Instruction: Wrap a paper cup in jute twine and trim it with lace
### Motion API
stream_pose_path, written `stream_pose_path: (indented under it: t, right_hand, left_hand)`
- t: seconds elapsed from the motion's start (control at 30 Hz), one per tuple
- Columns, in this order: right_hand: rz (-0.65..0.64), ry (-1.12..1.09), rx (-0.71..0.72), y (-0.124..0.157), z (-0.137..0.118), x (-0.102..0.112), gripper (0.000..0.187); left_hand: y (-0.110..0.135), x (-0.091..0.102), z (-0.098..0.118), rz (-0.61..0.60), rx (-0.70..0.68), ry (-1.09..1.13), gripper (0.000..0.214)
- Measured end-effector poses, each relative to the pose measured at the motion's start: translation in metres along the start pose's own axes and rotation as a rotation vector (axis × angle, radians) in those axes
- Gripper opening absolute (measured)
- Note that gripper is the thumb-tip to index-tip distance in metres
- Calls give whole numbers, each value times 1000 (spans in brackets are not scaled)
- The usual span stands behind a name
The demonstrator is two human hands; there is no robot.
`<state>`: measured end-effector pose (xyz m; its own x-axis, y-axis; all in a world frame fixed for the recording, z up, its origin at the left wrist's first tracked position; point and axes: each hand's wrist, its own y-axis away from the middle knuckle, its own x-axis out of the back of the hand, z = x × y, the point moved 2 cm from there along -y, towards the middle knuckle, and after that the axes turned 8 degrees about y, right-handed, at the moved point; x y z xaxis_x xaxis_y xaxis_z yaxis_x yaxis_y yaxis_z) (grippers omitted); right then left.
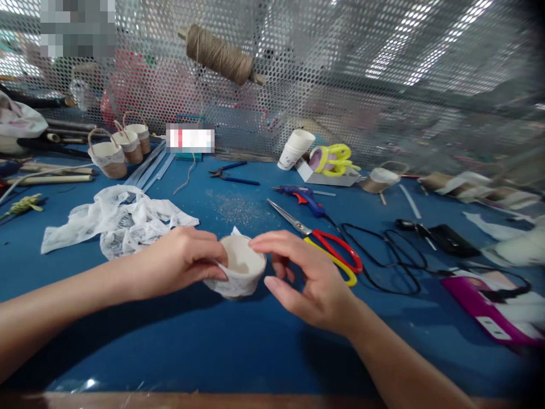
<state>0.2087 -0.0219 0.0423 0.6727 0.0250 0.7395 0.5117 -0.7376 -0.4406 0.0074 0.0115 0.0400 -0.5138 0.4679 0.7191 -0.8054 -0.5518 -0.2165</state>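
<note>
A small paper cup with white lace around its outside is tilted over the front middle of the blue table. My left hand pinches its left rim, fingers inside and thumb outside. At the cup's right side is my right hand, fingers apart and curved around the rim, the index fingertip at or very near the edge. A small lace tip sticks up at the far rim. Loose white lace ribbon lies heaped behind my left forearm. Scissors with red and yellow handles lie behind my right hand.
Behind the hands lie a blue glue gun with a looping black cord and blue-handled pliers. Several lace-trimmed cups with handles stand back left. Stacked white cups and a twine spool are farther back.
</note>
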Motion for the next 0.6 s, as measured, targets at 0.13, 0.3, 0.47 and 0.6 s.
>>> stream_pose_path:
  t: [0.13,0.3,0.47,0.6]
  right_hand:
    - [67,238,38,2,-8,-10,30]
    - [-2,328,92,0,-13,-22,13]
    - [16,395,143,-3,-10,-13,14]
    - [79,356,150,-3,-3,-7,9]
  left_hand:
    - [1,-15,3,123,-47,-373,28]
    - [2,-29,4,156,-70,-383,28]
    - [3,-14,-6,192,107,-73,24]
    - [1,0,-15,166,238,170,26]
